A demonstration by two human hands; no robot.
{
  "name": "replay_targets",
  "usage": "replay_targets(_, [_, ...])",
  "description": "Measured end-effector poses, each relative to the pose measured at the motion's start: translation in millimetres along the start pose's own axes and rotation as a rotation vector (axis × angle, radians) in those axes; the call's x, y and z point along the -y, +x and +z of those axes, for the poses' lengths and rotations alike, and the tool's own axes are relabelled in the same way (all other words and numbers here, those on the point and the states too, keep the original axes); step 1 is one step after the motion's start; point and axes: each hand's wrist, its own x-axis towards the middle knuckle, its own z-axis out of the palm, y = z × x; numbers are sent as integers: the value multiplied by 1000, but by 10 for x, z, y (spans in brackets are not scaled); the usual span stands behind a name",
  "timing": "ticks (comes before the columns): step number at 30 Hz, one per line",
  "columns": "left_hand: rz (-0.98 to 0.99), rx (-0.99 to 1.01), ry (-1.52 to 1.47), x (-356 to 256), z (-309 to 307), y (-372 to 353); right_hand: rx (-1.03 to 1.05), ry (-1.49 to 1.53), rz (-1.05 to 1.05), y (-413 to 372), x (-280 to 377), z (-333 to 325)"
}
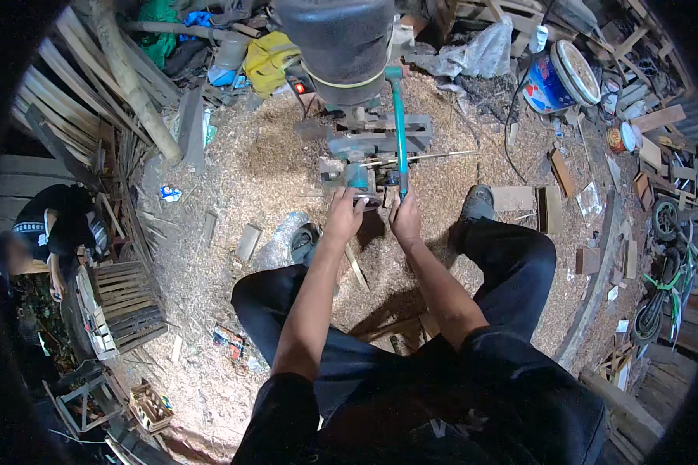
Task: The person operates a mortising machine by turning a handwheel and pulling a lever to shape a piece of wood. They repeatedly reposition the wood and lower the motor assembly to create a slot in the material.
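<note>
Person sits on the sawdust floor (240,170), legs either side of a small teal machine (372,143). Left hand (343,217) has its grip closed on the round head (362,186), likely steadying it. Right hand (405,218) is wrapped round the near end of the teal lever (399,116), probably for leverage.

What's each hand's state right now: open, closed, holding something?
Left hand: curled against the front of the teal machine; whether it grips cannot be told.
Right hand: closed around the lower end of the teal lever.
</note>
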Motion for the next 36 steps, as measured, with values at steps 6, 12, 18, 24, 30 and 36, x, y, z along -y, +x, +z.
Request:
replay_targets(6, [-2,-154,32,-32,-2,-251,99,97,26,-8,680,-661])
replay_targets(12, [-142,-105,136,295,-29,-441,-162,-2,-439,374,1728,-1671])
replay_targets(18, [-254,46,341,1092,368,-552,-139,529,-452,1591,2913,-2332])
replay_targets(24, [-207,-85,182,550,146,-644,-101,460,-606,2480,2702,-2329])
replay_targets(30, [-259,-111,245,445,210,-523,183,185,-172,1839,1301,-1439])
replay_targets(36, [-419,-145,21,346,-146,-695,575,2,-119,1007,634,-867])
